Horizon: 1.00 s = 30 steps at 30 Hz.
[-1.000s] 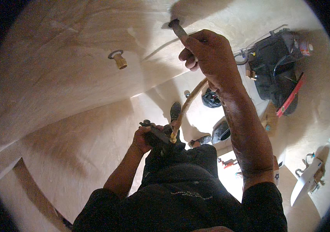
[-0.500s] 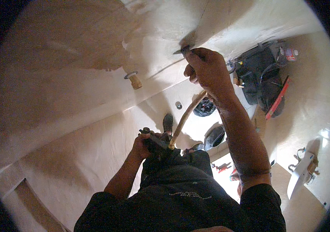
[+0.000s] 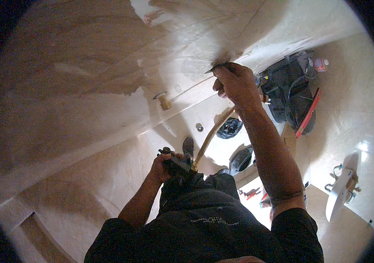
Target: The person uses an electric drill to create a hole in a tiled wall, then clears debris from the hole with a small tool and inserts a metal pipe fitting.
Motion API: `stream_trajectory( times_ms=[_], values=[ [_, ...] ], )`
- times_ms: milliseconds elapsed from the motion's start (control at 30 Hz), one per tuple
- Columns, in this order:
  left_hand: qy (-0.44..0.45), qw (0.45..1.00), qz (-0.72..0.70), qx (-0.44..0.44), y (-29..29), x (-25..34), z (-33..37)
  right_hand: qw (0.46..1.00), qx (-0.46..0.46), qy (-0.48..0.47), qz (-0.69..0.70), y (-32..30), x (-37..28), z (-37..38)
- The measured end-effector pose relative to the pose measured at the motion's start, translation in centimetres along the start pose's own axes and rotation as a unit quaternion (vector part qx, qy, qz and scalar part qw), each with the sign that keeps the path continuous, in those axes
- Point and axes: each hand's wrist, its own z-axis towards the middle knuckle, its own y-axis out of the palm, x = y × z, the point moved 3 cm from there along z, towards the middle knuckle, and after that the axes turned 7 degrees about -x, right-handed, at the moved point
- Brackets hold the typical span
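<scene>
Blotchy brown-beige across the wall (image 3: 77, 87), brassy yellow on the pipe (image 3: 165, 103), tan on the hose (image 3: 206, 143), black on the tool (image 3: 179, 166), red on the bar (image 3: 309, 114).

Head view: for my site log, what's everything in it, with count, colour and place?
wall: one, beige, upper left
floor: one, pale, centre
fitting: one, brass, on the wall
small part: one, dark, in the right grip
tool: one, dark, in the left grip
hose: one, tan, from tool toward right grip
disc: one, dark, on the floor
bundles: two, black, on the floor
bag: one, black, upper right
bar: one, red, by bag
jar: one, pinkish, above bar
fixture: one, white, far right
clutter: count unclear, red, lower centre
shirt: one, black, bottom
shoes: two, dark, centre
grips: two, bare, around centre
</scene>
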Motion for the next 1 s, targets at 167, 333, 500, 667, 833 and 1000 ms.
stream_trajectory(
  times_ms=[167,333,500,667,833,1000],
  values=[
    [-0.002,1.0,-0.025,-0.002,0.6,1.1,-0.2,0.999,0.012,-0.009,0.03,0.6,0.7,0.4],
    [-0.003,1.0,0.001,-0.022,3.0,1.3,1.0,0.998,-0.002,0.019,0.052,-1.1,1.3,-0.1],
    [-0.015,0.98,0.195,0.031,0.9,0.7,4.1,0.999,-0.012,0.013,0.028,-6.3,5.8,-4.2],
    [-0.106,0.965,0.23,0.064,8.7,-0.8,7.0,0.994,0.085,0.044,0.043,-12.3,12.1,-16.2],
    [-0.231,0.858,0.453,0.072,15.8,-6.8,12.1,0.987,0.145,0.067,0.015,-15.7,20.9,-31.7],
    [-0.38,0.714,0.587,0.032,20.4,-18.3,16.6,0.969,0.241,0.053,0.028,-14.5,28.2,-43.3]
  ],
)
